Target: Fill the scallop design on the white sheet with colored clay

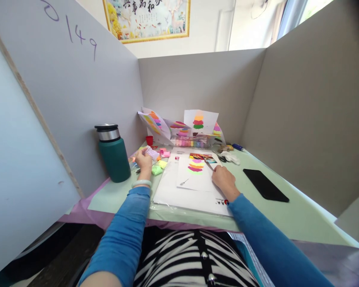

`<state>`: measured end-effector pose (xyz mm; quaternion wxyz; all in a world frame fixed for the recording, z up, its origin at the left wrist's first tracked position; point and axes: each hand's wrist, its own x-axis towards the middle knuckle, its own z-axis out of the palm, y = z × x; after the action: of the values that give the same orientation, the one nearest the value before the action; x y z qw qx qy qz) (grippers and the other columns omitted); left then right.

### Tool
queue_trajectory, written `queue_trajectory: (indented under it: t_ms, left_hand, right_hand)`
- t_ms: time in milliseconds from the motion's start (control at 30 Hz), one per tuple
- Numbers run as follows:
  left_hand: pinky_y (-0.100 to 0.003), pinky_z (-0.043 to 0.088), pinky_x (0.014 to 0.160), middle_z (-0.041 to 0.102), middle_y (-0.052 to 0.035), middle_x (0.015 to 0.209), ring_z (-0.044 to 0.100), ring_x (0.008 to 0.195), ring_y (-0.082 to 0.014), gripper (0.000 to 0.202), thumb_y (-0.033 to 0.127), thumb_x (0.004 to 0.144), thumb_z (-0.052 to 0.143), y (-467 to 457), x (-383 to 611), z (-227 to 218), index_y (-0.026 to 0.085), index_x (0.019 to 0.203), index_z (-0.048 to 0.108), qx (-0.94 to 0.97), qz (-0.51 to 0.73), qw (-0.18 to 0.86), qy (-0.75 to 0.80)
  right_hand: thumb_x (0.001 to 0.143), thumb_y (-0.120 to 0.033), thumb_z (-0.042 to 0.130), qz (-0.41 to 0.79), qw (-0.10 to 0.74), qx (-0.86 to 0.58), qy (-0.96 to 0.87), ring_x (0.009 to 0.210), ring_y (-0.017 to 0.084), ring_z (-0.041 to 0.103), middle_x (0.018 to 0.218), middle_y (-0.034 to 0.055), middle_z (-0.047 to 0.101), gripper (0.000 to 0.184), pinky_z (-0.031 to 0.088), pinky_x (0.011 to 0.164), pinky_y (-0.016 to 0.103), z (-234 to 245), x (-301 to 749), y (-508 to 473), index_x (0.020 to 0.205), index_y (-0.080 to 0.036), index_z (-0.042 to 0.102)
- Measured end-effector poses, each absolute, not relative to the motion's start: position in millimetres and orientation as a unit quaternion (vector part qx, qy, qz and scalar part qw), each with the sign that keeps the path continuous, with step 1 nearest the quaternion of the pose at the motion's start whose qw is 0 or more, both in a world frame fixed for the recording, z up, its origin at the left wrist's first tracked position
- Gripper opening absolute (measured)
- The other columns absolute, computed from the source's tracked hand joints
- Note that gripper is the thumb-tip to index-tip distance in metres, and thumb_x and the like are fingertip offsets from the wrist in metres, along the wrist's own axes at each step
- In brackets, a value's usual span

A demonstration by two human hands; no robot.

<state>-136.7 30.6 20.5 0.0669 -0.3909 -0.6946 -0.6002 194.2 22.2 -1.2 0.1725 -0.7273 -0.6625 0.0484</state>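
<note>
My left hand (144, 160) is closed around a small pink-and-clear packet of clay (152, 152), held above loose pink and yellow-green clay pieces (159, 166) on the desk. My right hand (224, 179) grips a thin metal tool (210, 165), its tip beside a striped shape of coloured clay (195, 166) on a white sheet (194, 177). That sheet lies on a larger white board (179, 195) in front of me.
A dark green flask (113, 153) stands at the left. A black phone (265, 184) lies at the right. Finished paper pictures (199, 121), a tray of clay sticks (191, 142) and a small red cup (149, 140) sit at the back. Grey partitions (311, 103) enclose the desk.
</note>
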Motion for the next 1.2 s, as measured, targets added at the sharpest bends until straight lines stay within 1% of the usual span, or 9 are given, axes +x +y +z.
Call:
queue_trajectory:
  t_ms: [167, 300, 400, 500, 633, 800, 933, 1100, 1200]
  left_hand:
    - [-0.031, 0.043, 0.097, 0.064, -0.0098, 0.111, 0.058, 0.108, -0.0198, 0.038, 0.004, 0.075, 0.040, 23, -130, 27, 0.015, 0.102, 0.064, -0.417, -0.594, 0.159, -0.670]
    - [-0.032, 0.041, 0.099, 0.064, -0.0088, 0.111, 0.057, 0.109, -0.0202, 0.038, 0.005, 0.076, 0.040, 19, -123, 29, 0.017, 0.102, 0.064, -0.479, -0.569, 0.174, -0.646]
    - [-0.030, 0.041, 0.099, 0.065, -0.0073, 0.111, 0.058, 0.109, -0.0192, 0.042, 0.005, 0.074, 0.041, 22, -120, 24, 0.017, 0.108, 0.063, -0.551, -0.540, 0.146, -0.620]
    - [-0.031, 0.042, 0.098, 0.067, -0.0050, 0.107, 0.060, 0.104, -0.0190, 0.053, 0.006, 0.073, 0.044, 30, -120, 17, 0.018, 0.123, 0.056, -0.576, -0.521, 0.092, -0.623]
    - [-0.031, 0.048, 0.083, 0.069, -0.0065, 0.098, 0.063, 0.087, -0.0196, 0.056, 0.018, 0.074, 0.054, 43, -126, 10, 0.014, 0.129, 0.051, -0.546, -0.534, 0.019, -0.646]
    - [-0.028, 0.048, 0.075, 0.069, -0.0043, 0.089, 0.062, 0.081, -0.0181, 0.034, 0.024, 0.073, 0.055, 47, -128, 7, 0.015, 0.105, 0.065, -0.577, -0.501, -0.040, -0.644]
    - [-0.029, 0.047, 0.071, 0.066, -0.0022, 0.077, 0.060, 0.077, -0.0190, 0.020, 0.025, 0.070, 0.058, 43, -125, 8, 0.016, 0.087, 0.065, -0.586, -0.472, -0.054, -0.656]
    - [-0.029, 0.047, 0.073, 0.063, -0.0030, 0.076, 0.058, 0.078, -0.0190, 0.012, 0.028, 0.077, 0.053, 39, -124, 14, 0.018, 0.080, 0.059, -0.514, -0.527, -0.018, -0.677]
    - [-0.027, 0.048, 0.065, 0.060, -0.0014, 0.078, 0.058, 0.073, -0.0163, 0.012, 0.027, 0.081, 0.047, 35, -119, 25, 0.018, 0.083, 0.055, -0.474, -0.607, -0.068, -0.634]
  right_hand:
    - [0.087, -0.014, 0.038, 0.041, 0.173, -0.728, -0.662, 0.106, 0.028, 0.060, 0.114, 0.0153, 0.061, 0.032, 0.046, 0.084, 0.038, 0, 193, 20, 0.109, -0.015, 0.061]
    - [0.087, -0.015, 0.039, 0.037, 0.167, -0.727, -0.665, 0.106, 0.026, 0.060, 0.114, 0.0162, 0.061, 0.033, 0.046, 0.084, 0.036, 0, 193, 20, 0.111, -0.015, 0.061]
    - [0.087, -0.015, 0.038, 0.039, 0.164, -0.727, -0.665, 0.106, 0.027, 0.060, 0.115, 0.0158, 0.061, 0.033, 0.046, 0.084, 0.036, -1, 193, 20, 0.111, -0.015, 0.061]
    - [0.087, -0.015, 0.038, 0.039, 0.167, -0.727, -0.665, 0.106, 0.027, 0.060, 0.115, 0.0156, 0.061, 0.033, 0.046, 0.084, 0.037, -1, 193, 20, 0.111, -0.015, 0.061]
    - [0.087, -0.016, 0.039, 0.037, 0.168, -0.725, -0.667, 0.106, 0.027, 0.060, 0.114, 0.0160, 0.061, 0.033, 0.046, 0.084, 0.036, -1, 194, 21, 0.111, -0.015, 0.061]
    - [0.088, -0.016, 0.038, 0.039, 0.163, -0.727, -0.666, 0.107, 0.026, 0.060, 0.115, 0.0158, 0.061, 0.033, 0.046, 0.085, 0.035, -1, 194, 21, 0.112, -0.015, 0.061]
    - [0.088, -0.016, 0.038, 0.039, 0.158, -0.729, -0.665, 0.107, 0.026, 0.060, 0.117, 0.0160, 0.061, 0.034, 0.045, 0.084, 0.035, 0, 193, 21, 0.113, -0.015, 0.061]
    - [0.088, -0.016, 0.039, 0.039, 0.161, -0.728, -0.665, 0.106, 0.026, 0.060, 0.116, 0.0158, 0.061, 0.032, 0.045, 0.083, 0.035, -2, 194, 23, 0.112, -0.015, 0.061]
    - [0.089, -0.018, 0.039, 0.041, 0.171, -0.727, -0.664, 0.106, 0.026, 0.060, 0.116, 0.0154, 0.061, 0.031, 0.045, 0.084, 0.035, -3, 194, 23, 0.111, -0.015, 0.061]
